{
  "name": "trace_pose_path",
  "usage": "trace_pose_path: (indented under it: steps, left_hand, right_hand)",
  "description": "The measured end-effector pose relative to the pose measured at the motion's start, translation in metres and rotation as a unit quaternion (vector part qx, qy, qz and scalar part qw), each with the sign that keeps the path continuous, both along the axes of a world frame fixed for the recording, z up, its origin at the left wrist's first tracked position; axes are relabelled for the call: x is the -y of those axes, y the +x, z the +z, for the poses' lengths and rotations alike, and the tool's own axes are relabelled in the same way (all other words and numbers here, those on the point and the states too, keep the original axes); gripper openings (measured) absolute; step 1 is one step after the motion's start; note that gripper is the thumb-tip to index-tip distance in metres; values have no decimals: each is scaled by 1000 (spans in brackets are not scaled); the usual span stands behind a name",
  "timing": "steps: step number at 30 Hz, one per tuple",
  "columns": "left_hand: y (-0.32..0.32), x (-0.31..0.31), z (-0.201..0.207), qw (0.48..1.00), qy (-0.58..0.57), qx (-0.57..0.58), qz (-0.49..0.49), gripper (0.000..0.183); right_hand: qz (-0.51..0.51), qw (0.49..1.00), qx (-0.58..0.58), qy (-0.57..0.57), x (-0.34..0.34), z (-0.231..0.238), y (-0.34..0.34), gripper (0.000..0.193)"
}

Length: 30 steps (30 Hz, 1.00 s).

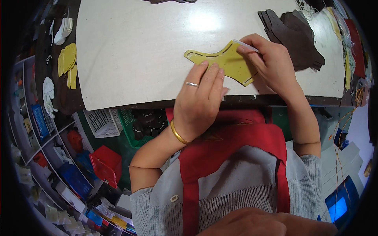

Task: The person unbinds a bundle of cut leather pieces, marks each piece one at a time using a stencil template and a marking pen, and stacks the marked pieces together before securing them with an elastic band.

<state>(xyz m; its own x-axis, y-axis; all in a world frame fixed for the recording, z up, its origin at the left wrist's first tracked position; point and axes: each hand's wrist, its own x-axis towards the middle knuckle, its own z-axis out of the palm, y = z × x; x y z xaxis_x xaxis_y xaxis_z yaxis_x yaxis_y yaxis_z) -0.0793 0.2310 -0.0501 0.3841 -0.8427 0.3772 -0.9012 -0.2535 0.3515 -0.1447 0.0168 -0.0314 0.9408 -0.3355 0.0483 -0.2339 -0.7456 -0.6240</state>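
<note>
A yellow flat template (pixel 230 63) with curved edges and dark slots lies at the near part of the white tabletop. My left hand (pixel 201 92), wearing a ring and a gold bangle, rests its outstretched fingers on the template's lower left part. At the template's upper right edge my right hand (pixel 271 63) is closed, thumb and fingers pinching that edge. A thin pale strip (pixel 246 45) shows between the right fingers and the template; its kind is unclear. To the right of that hand lies a stack of dark brown cut pieces (pixel 295 41), probably leather.
White tabletop (pixel 130 59) stretches left of my hands. Yellow pieces (pixel 67 61) and a white glove (pixel 48 92) lie at the left edge. Below stand a white basket (pixel 103 122), a green crate (pixel 128 122) and a red bin (pixel 105 165). Cords (pixel 348 118) hang at right.
</note>
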Motion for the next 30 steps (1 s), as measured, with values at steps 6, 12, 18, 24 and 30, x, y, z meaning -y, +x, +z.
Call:
trace_pose_path:
  steps: [6,12,18,24,30]
  left_hand:
    - [22,10,14,997,37,59,-34,30]
    - [22,13,24,991,79,89,-63,38]
    - [11,14,12,992,25,105,-69,38]
    - [5,14,8,996,-8,76,-54,28]
    - [5,12,8,997,-27,46,-51,23]
  right_hand:
    - [-37,993,-45,102,22,15,-11,28]
    - [-39,994,46,-94,12,4,-21,24]
    - [36,955,218,-197,26,24,2,12]
    - [225,964,136,21,-18,17,53,34]
    - [240,959,43,-147,-32,18,64,22]
